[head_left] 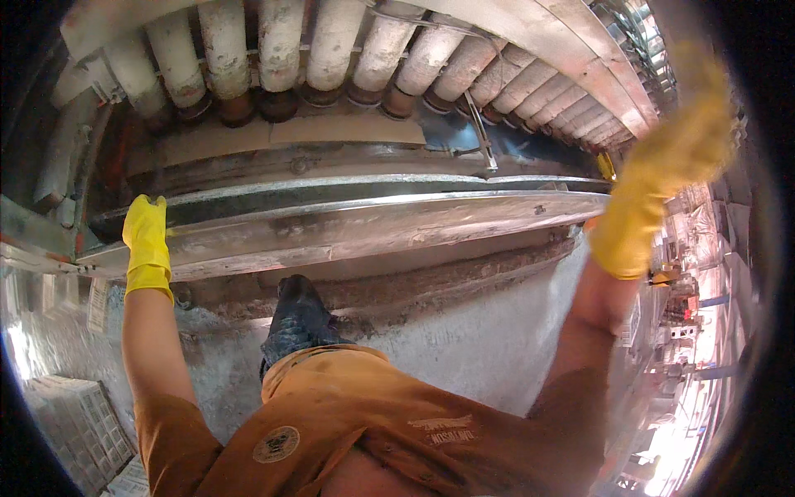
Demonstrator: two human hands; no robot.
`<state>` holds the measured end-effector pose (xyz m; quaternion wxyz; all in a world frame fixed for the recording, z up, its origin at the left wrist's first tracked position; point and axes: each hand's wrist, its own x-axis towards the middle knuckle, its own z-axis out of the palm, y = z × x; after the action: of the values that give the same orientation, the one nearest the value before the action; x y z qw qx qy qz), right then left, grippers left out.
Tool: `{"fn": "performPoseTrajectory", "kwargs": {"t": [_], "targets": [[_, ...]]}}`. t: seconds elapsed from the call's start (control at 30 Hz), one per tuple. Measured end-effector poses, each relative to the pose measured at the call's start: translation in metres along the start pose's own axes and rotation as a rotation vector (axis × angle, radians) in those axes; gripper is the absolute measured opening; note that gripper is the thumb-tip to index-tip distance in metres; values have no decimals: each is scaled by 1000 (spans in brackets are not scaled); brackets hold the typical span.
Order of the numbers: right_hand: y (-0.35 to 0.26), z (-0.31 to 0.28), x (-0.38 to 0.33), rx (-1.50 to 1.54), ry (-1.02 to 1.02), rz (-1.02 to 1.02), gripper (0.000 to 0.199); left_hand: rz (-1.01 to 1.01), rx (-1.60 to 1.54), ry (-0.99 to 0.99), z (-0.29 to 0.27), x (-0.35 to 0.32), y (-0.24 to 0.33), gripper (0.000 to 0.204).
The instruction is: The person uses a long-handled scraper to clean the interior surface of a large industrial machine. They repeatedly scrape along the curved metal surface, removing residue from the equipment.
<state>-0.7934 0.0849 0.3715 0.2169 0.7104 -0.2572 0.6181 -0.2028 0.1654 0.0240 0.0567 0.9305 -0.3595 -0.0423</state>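
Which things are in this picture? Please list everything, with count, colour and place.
Rollers: over ten, whitish, top
Metal beam: one, grey, upper right
Thin rod: one, silvery, upper middle
Ledge: one, grey, middle
Floor: one, grey, below ledge
Stacked blocks: several, grey, lower left
Equipment: uncountable, mixed colours, right edge
Shirt: one, orange-brown, bottom
Trouser leg: one, dark, below ledge
Left hand: one, yellow-gloved, ledge's left end
Right hand: one, yellow-gloved, blurred, upper right

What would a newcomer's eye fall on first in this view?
The yellow-gloved left hand stands out first, near the left end of the long metal beam. The right hand, also yellow-gloved, is a blur at upper right. Pale cylinders line the top.
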Motion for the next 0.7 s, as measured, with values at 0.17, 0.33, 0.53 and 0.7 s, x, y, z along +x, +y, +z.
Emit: {"fn": "performPoseTrajectory", "kwargs": {"t": [0.17, 0.33, 0.53, 0.7], "targets": [[116, 77, -253, 134, -336, 729, 33, 1, -9, 28, 0, 11, -4, 55], [162, 102, -384, -554, -951, 1004, 63, -22, -10, 95, 26, 55, -7, 56], [181, 103, -399, -641, -1122, 1108, 59, 5, -65, 2, 48, 53, 6, 58], [185, 106, -390, -670, -1185, 1136, 58, 59, -89, 1, 50, 62, -5, 56]]}}
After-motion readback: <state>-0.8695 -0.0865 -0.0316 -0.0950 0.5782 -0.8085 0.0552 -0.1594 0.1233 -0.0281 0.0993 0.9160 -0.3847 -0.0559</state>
